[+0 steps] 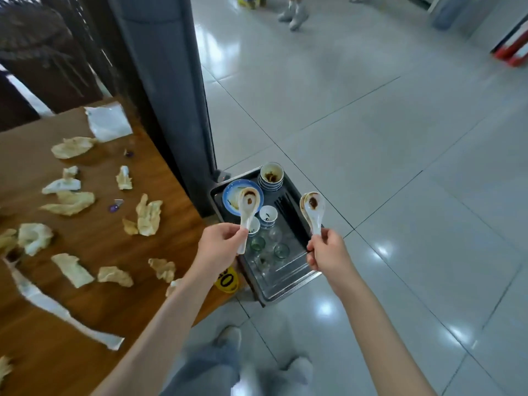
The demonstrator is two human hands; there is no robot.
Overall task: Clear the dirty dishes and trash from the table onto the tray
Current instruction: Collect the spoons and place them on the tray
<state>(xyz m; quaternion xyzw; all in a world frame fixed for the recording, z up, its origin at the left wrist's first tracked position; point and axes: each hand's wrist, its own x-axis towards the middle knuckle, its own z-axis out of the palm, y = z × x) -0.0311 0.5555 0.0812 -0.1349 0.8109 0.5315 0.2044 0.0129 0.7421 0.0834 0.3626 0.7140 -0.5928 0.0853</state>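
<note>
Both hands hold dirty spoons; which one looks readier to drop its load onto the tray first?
Probably the right hand: its spoons hang over the tray, near the chopsticks. The left hand with its spoon is above the cups, nearer the table.

Bare forearms (160, 318), no sleeves, light blue jeans (200, 372), white shoes (297, 370)
</note>
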